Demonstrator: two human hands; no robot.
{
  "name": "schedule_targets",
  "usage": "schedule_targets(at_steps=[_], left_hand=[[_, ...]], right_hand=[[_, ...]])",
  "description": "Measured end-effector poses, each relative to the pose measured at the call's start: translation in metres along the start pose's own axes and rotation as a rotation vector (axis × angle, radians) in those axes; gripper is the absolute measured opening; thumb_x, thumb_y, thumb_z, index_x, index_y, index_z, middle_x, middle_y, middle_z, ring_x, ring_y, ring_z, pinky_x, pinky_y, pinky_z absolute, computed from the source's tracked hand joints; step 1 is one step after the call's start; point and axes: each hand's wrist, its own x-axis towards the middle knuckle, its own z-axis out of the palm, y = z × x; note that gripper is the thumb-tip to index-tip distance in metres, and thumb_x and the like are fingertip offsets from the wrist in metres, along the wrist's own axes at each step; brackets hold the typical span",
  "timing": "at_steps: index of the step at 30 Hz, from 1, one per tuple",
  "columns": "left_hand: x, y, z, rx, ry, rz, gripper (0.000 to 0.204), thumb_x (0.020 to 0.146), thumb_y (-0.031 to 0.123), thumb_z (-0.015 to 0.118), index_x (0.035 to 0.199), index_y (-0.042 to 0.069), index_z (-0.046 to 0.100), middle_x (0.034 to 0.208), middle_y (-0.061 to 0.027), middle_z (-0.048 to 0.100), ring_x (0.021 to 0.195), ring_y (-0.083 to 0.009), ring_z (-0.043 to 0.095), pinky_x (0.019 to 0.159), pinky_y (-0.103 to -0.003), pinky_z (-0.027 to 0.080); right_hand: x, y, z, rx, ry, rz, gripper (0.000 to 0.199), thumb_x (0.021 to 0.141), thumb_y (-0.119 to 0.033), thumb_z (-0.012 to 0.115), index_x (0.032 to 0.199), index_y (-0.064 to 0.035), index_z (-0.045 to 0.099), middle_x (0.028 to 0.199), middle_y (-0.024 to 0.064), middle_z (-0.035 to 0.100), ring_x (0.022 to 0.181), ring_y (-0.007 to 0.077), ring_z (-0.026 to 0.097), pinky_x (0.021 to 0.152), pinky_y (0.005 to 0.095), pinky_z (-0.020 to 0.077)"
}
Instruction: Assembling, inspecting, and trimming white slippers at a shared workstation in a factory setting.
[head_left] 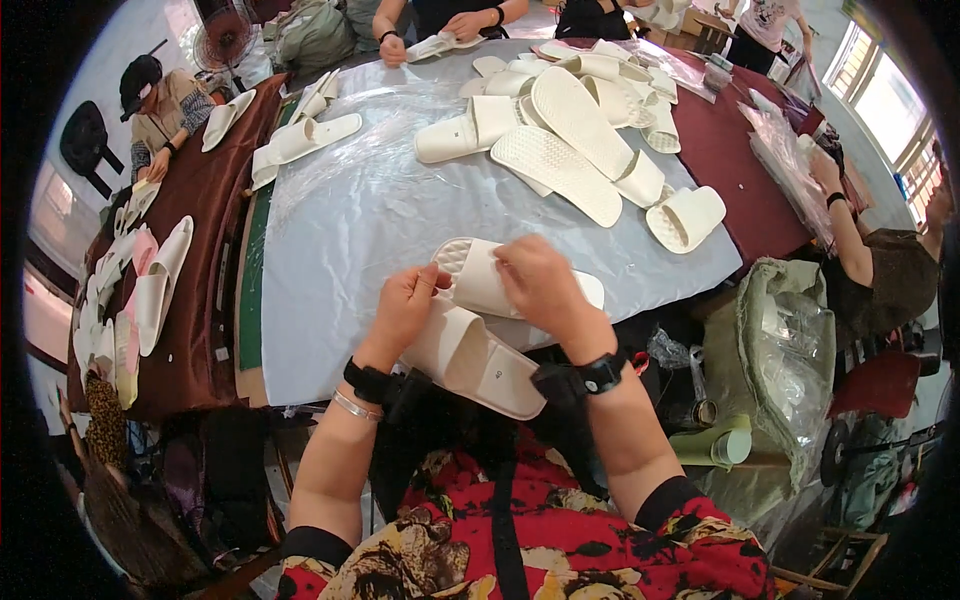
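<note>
Slippers (447, 342) r off-wht, tbl cover (340, 245) is lt gry-blue, clothing (630, 545) red w/ blk & tan floral print

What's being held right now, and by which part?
The right grip is at the strap of the farther white slipper; the left grip, curled, is close by the nearer slipper. Whether either closes on its slipper cannot be told.

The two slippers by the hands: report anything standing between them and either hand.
Nothing visible does. The right hand is at the farther slipper, the left hand at the nearer slipper. The slipper pile lies beyond both.
</note>
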Motion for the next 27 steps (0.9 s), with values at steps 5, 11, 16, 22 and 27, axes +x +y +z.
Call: schedule_targets(at_steps=[5, 11, 16, 22, 27], left_hand=[[-0.007, 0.011, 0.008, -0.118, 0.098, 0.030, 0.040, 0.099, 0.031, 0.045, 0.093, -0.002, 0.068, 0.080, -0.0037, 0.066, 0.073, -0.0098, 0.055, 0.068, -0.026, 0.045], [-0.010, -0.001, 0.006, -0.222, 0.126, -0.061, 0.041, 0.098, 0.034, 0.045, 0.091, 0.001, 0.068, 0.079, -0.0010, 0.064, 0.070, -0.0083, 0.053, 0.063, -0.023, 0.043], [-0.006, -0.019, 0.010, -0.268, 0.199, -0.073, 0.039, 0.099, 0.034, 0.044, 0.092, 0.003, 0.067, 0.076, 0.0017, 0.060, 0.068, -0.0057, 0.050, 0.060, -0.021, 0.041], [0.001, -0.026, 0.008, -0.469, 0.330, -0.157, 0.037, 0.099, 0.035, 0.046, 0.099, 0.003, 0.064, 0.067, 0.0046, 0.052, 0.061, -0.0034, 0.045, 0.054, -0.019, 0.038], [0.005, -0.026, 0.004, -0.359, 0.288, -0.188, 0.037, 0.098, 0.034, 0.047, 0.102, 0.001, 0.063, 0.064, 0.0050, 0.049, 0.058, -0.0029, 0.043, 0.051, -0.018, 0.036]], right_hand=[[0.020, -0.001, 0.048, 0.006, -0.203, -0.115, 0.006, 0.075, -0.007, 0.061, 0.077, -0.0018, 0.064, 0.077, 0.0157, 0.063, 0.081, 0.0339, 0.060, 0.074, 0.0422, 0.0473], [0.015, 0.010, 0.061, 0.064, -0.232, -0.151, 0.007, 0.074, -0.010, 0.062, 0.071, -0.0036, 0.064, 0.069, 0.0159, 0.061, 0.072, 0.0352, 0.059, 0.072, 0.0431, 0.0466], [0.014, 0.009, 0.065, 0.070, -0.182, -0.127, 0.006, 0.074, -0.008, 0.062, 0.070, -0.0039, 0.064, 0.069, 0.0165, 0.061, 0.071, 0.0352, 0.058, 0.070, 0.0427, 0.0460], [0.010, 0.008, 0.069, 0.136, -0.083, -0.063, 0.006, 0.073, -0.006, 0.061, 0.069, -0.0023, 0.061, 0.069, 0.0164, 0.060, 0.071, 0.0347, 0.058, 0.070, 0.0417, 0.0453], [0.013, 0.007, 0.070, 0.038, -0.183, -0.046, 0.005, 0.073, -0.005, 0.061, 0.070, -0.0019, 0.060, 0.070, 0.0165, 0.061, 0.071, 0.0342, 0.058, 0.070, 0.0413, 0.0449]])
